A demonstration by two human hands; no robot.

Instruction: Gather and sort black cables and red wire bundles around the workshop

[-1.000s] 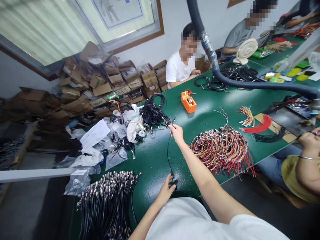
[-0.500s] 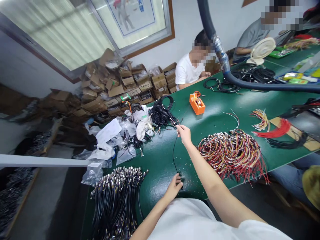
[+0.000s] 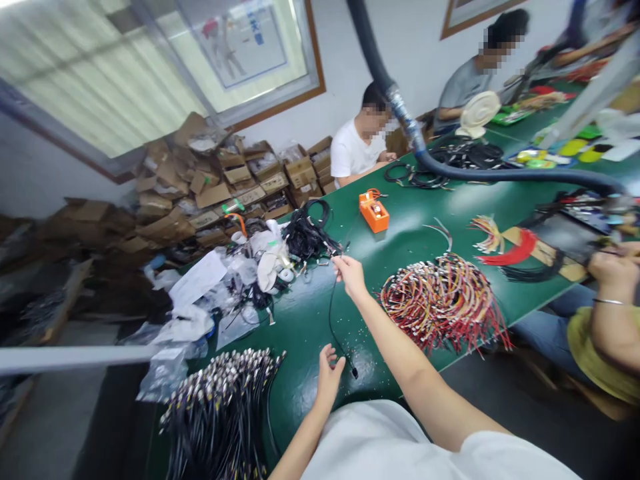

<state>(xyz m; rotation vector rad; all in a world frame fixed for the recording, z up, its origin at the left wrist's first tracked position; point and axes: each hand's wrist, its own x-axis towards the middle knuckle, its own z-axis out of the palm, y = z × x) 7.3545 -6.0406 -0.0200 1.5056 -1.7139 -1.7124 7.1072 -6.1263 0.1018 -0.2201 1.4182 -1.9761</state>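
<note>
Pinched in my right hand point(image 3: 350, 273) is the far end of a thin black cable point(image 3: 331, 313), beside a heap of black cables point(image 3: 306, 233). The cable runs down across the green table point(image 3: 300, 327) toward me and ends in a small black connector point(image 3: 355, 373) lying on the tabletop. My left hand point(image 3: 330, 373) is just left of that connector, fingers apart and curved, holding nothing. Left of it lies a thick bundle of black cables point(image 3: 220, 407) with metal ends. Red, yellow and black wires point(image 3: 445, 300) are piled right of my right forearm.
An orange box-shaped holder point(image 3: 374, 212) stands beyond my right hand. Plastic bags and a paper sheet point(image 3: 198, 278) clutter the left edge. A dark hose point(image 3: 500, 175) crosses the far right. One person point(image 3: 353, 147) sits opposite; another person's arm point(image 3: 617, 300) is at right.
My left hand has come off the near connector, moved left and opened, leaving the connector in sight. My right hand still grips the cable. The whole view has turned slightly right.
</note>
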